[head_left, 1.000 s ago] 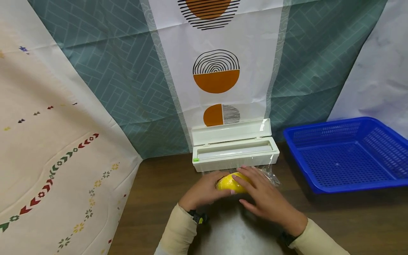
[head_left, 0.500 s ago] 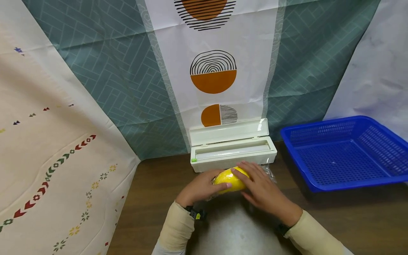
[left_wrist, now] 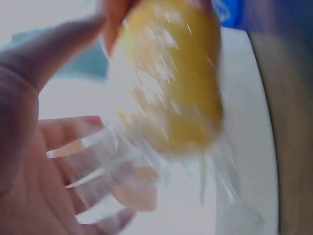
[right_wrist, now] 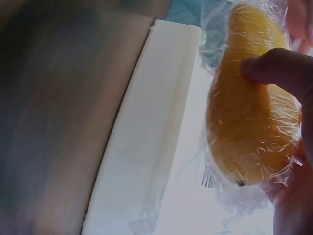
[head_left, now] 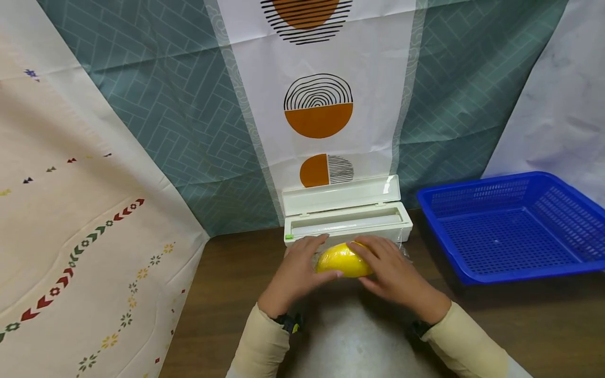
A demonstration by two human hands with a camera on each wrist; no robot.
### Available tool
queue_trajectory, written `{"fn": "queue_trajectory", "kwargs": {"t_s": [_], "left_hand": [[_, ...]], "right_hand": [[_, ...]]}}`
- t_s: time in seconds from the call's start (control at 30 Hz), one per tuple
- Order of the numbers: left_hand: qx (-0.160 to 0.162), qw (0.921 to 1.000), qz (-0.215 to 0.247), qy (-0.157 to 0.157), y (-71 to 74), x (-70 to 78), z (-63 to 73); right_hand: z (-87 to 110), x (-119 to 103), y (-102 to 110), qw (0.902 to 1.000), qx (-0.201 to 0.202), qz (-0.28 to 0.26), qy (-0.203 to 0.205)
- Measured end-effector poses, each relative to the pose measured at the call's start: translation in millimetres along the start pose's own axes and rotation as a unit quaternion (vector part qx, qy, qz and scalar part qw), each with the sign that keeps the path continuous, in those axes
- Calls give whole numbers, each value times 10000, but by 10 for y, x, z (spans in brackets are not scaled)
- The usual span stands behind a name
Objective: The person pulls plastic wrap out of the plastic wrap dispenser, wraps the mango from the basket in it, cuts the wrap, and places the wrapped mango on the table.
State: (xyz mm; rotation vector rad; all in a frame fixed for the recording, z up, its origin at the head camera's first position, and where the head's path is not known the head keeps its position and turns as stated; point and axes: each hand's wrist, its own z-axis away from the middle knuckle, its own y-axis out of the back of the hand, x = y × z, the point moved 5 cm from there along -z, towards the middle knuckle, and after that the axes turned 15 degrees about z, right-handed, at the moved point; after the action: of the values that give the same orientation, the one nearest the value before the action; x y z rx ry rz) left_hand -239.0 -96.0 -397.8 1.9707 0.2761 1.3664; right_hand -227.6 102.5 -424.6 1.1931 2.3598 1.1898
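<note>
A yellow mango [head_left: 343, 261] with clear cling film around it is raised in front of the dispenser. My right hand [head_left: 396, 275] grips it, with the thumb [right_wrist: 274, 71] pressed on its side in the right wrist view. My left hand [head_left: 295, 275] is at the mango's left end, its fingers [left_wrist: 78, 142] spread apart in the left wrist view. Loose film hangs from the mango across those fingers. Right behind it stands the white cling film dispenser [head_left: 290, 239], lid up, with the film roll [head_left: 345, 226] inside.
A blue plastic basket [head_left: 439, 247] stands to the right on the brown wooden table [head_left: 227, 294]. A grey rounded surface [head_left: 354, 341] lies between my forearms. Patterned cloth [head_left: 189, 105] hangs behind the dispenser, and pale cloth [head_left: 94, 220] lines the left side.
The mango is raised slightly and now shows more between the hands. My left hand has moved up and its fingers have loosened from the mango, while the right hand keeps its grip.
</note>
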Motion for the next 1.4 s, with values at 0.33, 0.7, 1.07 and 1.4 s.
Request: {"fn": "queue_trajectory", "kwargs": {"t_s": [0.33, 0.7, 1.07, 1.4], "left_hand": [[395, 9889, -821, -1170, -447, 320, 3], [1045, 9652, -2269, -771, -618, 18, -117], [1211, 9661, -2168, -704, -655, -209, -182], [1001, 9750, -1945, -390, -686, -371, -229]], "right_hand": [[-22, 90, -86, 9991, -260, -187, -272], [-71, 153, -161, 9931, -720, -795, -475], [-46, 183, -279, 9898, -875, -933, -622], [-20, 211, -457, 9824, -1141, -1131, -954]]}}
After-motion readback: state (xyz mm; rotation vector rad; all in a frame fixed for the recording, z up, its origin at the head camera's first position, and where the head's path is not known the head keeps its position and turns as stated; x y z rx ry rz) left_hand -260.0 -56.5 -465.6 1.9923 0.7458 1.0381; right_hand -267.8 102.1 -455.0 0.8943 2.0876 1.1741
